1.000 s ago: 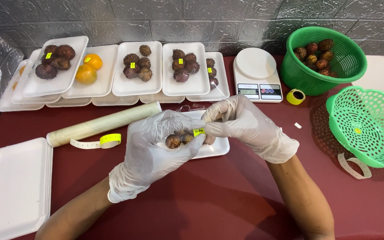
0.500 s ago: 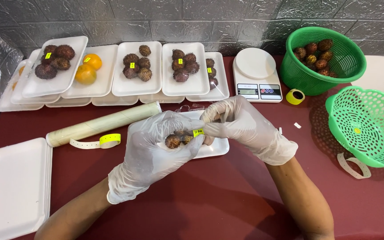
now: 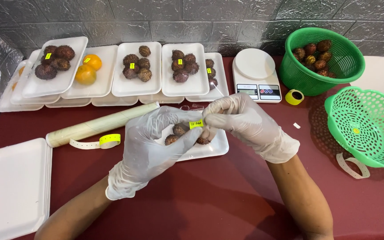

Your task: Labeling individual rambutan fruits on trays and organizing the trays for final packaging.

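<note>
While the gloved fingertips (image 3: pixel 199 126) of both hands pinch a small yellow price sticker (image 3: pixel 196 124) between them, the left hand (image 3: pixel 152 144) and right hand (image 3: pixel 245 124) hover just above a white foam tray (image 3: pixel 214 149) of hairy dark rambutans (image 3: pixel 181 129). Left of that tray lie a roll of cling film (image 3: pixel 101 124) and a yellow sticker strip (image 3: pixel 98 141), behind it stand filled foam trays (image 3: pixel 136 86) and a white kitchen scale (image 3: pixel 256 75), and right of it sit two green plastic baskets (image 3: pixel 365 129).
</note>
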